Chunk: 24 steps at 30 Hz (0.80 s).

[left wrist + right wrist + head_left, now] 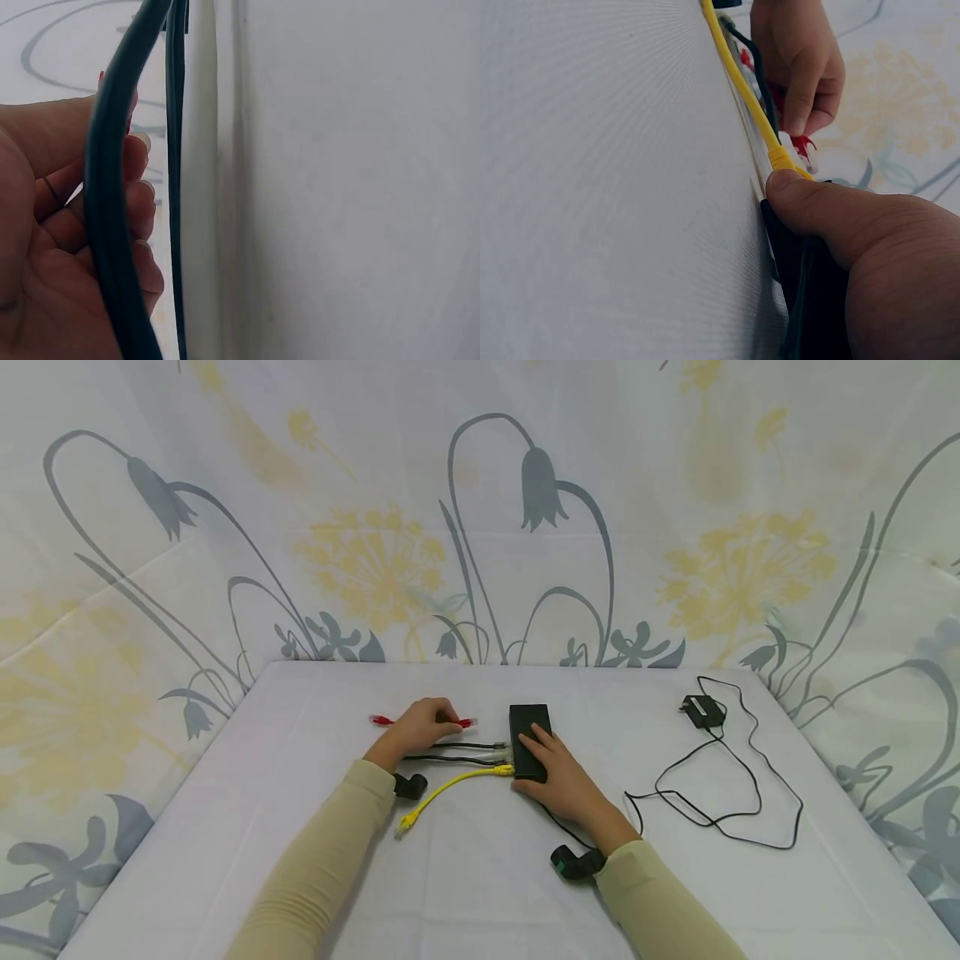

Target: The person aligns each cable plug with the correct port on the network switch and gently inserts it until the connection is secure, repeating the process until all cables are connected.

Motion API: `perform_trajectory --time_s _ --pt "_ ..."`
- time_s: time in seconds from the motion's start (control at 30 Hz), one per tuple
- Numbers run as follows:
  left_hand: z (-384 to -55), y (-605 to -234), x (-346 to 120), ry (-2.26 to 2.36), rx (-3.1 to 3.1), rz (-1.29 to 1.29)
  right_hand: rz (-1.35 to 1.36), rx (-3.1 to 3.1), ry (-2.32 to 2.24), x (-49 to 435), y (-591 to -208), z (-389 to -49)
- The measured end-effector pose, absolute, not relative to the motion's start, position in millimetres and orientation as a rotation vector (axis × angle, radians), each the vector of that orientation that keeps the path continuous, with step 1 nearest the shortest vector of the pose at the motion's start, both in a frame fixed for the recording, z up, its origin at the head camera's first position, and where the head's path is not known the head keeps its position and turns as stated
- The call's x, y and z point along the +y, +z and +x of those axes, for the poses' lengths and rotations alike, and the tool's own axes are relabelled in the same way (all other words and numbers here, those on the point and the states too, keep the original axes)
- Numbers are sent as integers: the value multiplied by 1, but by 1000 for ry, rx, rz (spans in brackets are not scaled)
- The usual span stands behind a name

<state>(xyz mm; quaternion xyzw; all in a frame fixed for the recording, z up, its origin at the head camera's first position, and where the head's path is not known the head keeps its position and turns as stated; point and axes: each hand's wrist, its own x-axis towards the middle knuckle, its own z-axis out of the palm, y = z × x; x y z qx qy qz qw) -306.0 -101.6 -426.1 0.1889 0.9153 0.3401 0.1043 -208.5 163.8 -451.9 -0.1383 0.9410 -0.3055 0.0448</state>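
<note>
In the head view, my left hand pinches a short red network cable between thumb and fingers. One clear plug pokes out right of the fingertips, the other end left of the hand. My right hand holds a black network switch, fingers over its top and thumb along the near edge. The right wrist view shows that thumb beside the plug of a yellow network cable. Two black cables also run into the switch's left side, passing below the left hand.
A black power adapter lies at the right with its thin cord looped over the white table. The yellow cable's free plug points toward the near left. Behind the table hangs a flowered curtain.
</note>
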Motion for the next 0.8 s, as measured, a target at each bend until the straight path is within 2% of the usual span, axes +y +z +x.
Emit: perform_trajectory --time_s 0.8 --pt "-305 -427 -78 908 2688 617 -422 2880 -920 164 -453 -210"
